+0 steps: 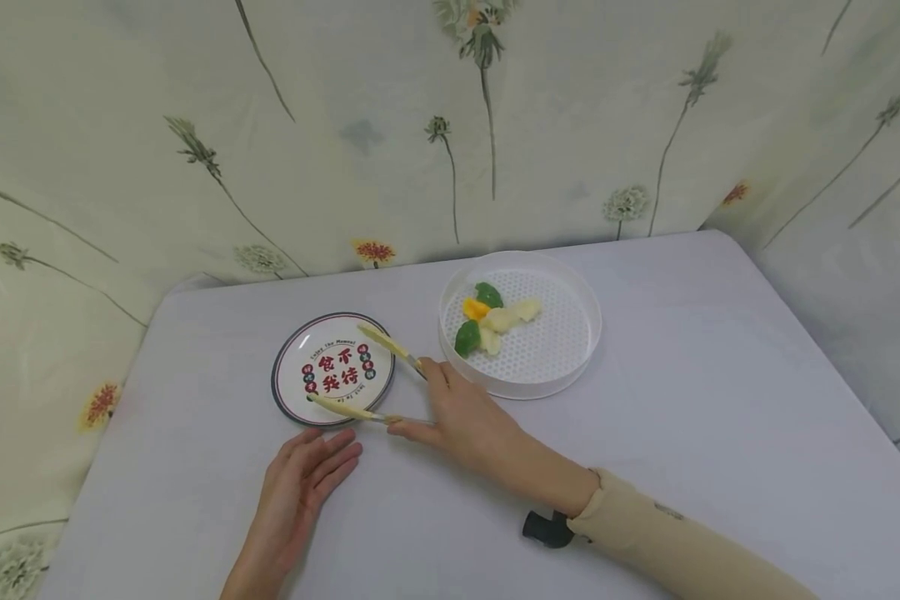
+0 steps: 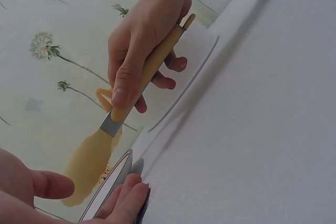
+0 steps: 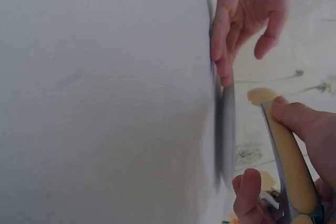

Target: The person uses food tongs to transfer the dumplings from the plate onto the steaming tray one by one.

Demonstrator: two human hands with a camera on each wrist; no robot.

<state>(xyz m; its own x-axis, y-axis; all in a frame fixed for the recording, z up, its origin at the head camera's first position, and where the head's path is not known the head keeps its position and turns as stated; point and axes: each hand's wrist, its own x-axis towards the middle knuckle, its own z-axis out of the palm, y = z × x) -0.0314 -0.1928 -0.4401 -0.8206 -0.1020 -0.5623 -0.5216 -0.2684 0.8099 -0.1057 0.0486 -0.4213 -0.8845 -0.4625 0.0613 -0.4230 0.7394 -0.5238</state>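
Observation:
My right hand (image 1: 472, 417) grips a pair of tongs (image 1: 342, 407) with cream-yellow tips and handles. Their two arms are spread wide over a round white plate (image 1: 300, 354) with a dark rim and red printed characters, and nothing sits between the tips. In the left wrist view, the thumb lies along one yellow handle of the tongs (image 2: 155, 65). My left hand (image 1: 297, 489) is beside the plate's near edge, its fingers loose and fingertips right at the rim; it holds nothing.
Right of the plate, a round white perforated basket (image 1: 555, 342) holds green pieces (image 1: 467, 338), a yellow piece (image 1: 476, 309) and pale pieces (image 1: 504, 318). A white cloth covers the table (image 1: 682, 375). Behind hangs a flower-print curtain (image 1: 390, 167). A black device (image 1: 546, 530) sits at the right wrist.

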